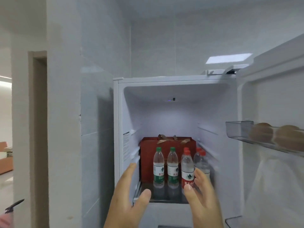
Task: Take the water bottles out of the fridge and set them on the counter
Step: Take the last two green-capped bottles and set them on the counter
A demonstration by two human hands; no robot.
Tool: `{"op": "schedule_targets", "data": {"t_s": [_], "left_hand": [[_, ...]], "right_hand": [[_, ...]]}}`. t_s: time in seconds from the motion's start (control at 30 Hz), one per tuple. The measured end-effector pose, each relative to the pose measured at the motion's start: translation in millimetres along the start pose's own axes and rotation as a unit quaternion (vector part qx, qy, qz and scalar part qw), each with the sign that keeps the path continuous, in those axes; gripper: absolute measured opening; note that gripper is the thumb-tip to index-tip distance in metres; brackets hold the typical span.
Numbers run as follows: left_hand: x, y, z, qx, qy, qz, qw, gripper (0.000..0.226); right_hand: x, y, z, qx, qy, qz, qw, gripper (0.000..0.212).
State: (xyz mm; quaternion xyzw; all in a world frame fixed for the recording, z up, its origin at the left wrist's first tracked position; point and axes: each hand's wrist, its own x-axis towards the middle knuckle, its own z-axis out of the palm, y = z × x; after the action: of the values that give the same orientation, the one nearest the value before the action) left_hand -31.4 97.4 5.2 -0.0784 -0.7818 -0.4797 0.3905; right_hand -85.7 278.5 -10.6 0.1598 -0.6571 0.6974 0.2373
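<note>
1 red gift box (147,160) behind the water bottles (172,168)

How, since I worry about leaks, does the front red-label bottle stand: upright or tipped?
Upright. The red-label bottle stands on the fridge shelf with its red cap at the top, next to the right hand.

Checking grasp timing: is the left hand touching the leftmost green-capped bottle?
Apart. Head view shows open space between the left hand and the leftmost green-capped bottle.
</note>
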Motion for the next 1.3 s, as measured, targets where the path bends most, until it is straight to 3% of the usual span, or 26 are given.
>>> {"op": "schedule_targets", "data": {"t_s": [0.17, 0.53, 0.87, 1.0, 1.13, 1.23, 1.3], "left_hand": [[58, -39, 41, -0.012, -0.025, -0.047, 0.999, 0.055], [185, -164, 123, -0.053, -0.029, -0.085, 0.995, 0.065], [229, -246, 197, -0.06, 0.009, -0.275, 0.96, 0.079], [223, -263, 215, -0.063, 0.011, -0.256, 0.965, 0.044], [214, -274, 217, -0.065, -0.004, -0.259, 0.964, 0.048], [207, -279, 210, -0.045, 0.041, -0.239, 0.969, 0.043], [203, -284, 203, -0.039, 0.071, -0.235, 0.969, 0.046]], "right_hand": [[61, 41, 15, -0.055, -0.015, 0.013, 0.998, 0.053], [193, 119, 86, -0.143, 0.012, 0.017, 0.99, 0.066], [260, 199, 130, -0.179, 0.048, 0.135, 0.973, 0.074], [273, 223, 133, -0.218, 0.053, 0.151, 0.963, 0.06], [268, 236, 131, -0.237, 0.054, 0.14, 0.96, 0.054], [259, 242, 129, -0.248, 0.061, 0.144, 0.956, 0.066], [252, 246, 128, -0.248, 0.059, 0.155, 0.954, 0.053]]}}
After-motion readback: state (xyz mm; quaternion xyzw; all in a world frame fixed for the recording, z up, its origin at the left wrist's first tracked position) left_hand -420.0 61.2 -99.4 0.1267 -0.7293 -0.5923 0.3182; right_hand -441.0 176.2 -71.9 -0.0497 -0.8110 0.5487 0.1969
